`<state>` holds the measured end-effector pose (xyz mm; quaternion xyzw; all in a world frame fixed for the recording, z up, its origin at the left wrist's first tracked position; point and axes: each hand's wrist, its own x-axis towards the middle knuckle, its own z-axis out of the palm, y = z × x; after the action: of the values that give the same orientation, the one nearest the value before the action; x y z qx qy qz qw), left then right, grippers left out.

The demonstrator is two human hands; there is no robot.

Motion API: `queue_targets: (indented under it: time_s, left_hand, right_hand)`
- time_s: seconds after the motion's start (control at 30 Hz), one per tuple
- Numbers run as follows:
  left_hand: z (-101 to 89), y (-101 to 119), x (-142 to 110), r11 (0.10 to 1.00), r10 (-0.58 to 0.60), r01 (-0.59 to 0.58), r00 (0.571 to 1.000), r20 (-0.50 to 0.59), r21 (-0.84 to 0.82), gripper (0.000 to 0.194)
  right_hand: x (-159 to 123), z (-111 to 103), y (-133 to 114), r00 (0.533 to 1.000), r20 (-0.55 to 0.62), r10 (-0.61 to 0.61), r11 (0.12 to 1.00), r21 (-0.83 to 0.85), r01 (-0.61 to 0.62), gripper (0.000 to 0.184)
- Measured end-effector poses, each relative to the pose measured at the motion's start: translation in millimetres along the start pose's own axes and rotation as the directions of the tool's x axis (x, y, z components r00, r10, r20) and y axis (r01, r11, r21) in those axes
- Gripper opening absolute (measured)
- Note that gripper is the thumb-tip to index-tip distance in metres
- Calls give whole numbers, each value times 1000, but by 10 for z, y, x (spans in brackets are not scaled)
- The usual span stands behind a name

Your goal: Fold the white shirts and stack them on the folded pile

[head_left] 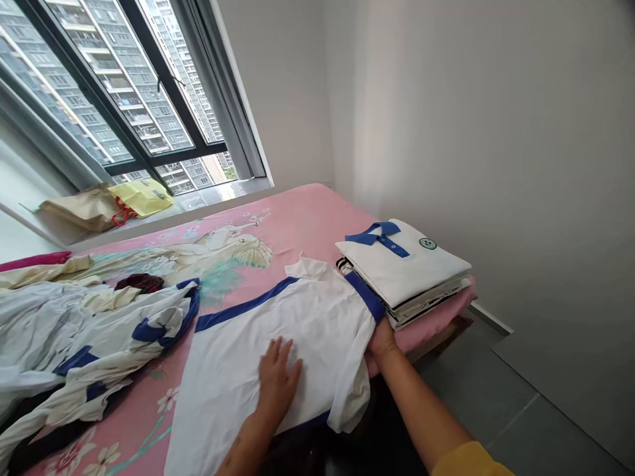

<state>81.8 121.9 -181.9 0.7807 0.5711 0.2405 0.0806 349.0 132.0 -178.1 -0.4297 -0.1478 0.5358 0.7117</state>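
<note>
A white polo shirt with blue trim [258, 330] lies spread on the pink bed [297, 218]. My left hand [278, 380] rests flat on its middle, fingers stretched out. My right hand [381, 340] is at the shirt's right edge by the blue sleeve cuff [364, 296], its fingers tucked under the cloth and mostly hidden. Just beyond it sits a neat stack of folded white shirts [407, 271], the top one with a blue collar and a green badge.
A heap of unfolded white and blue clothes [84, 330] covers the bed's left side. Bags [114, 201] lie on the window sill under a large window [114, 86]. A grey wall and grey floor [520, 410] are at the right.
</note>
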Motion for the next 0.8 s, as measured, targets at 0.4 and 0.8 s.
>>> queue_targets:
  time_s: [0.4, 0.8]
  left_hand:
    - [-1224, -1870, -1232, 810, -587, 583, 805, 89, 68, 73]
    - [-1286, -1662, -1295, 593, -805, 793, 587, 84, 138, 55]
  right_hand:
    - [-560, -286, -114, 973, -208, 101, 740, -638, -213, 44]
    - [-789, -526, -667, 957, -92, -274, 603, -792, 97, 20]
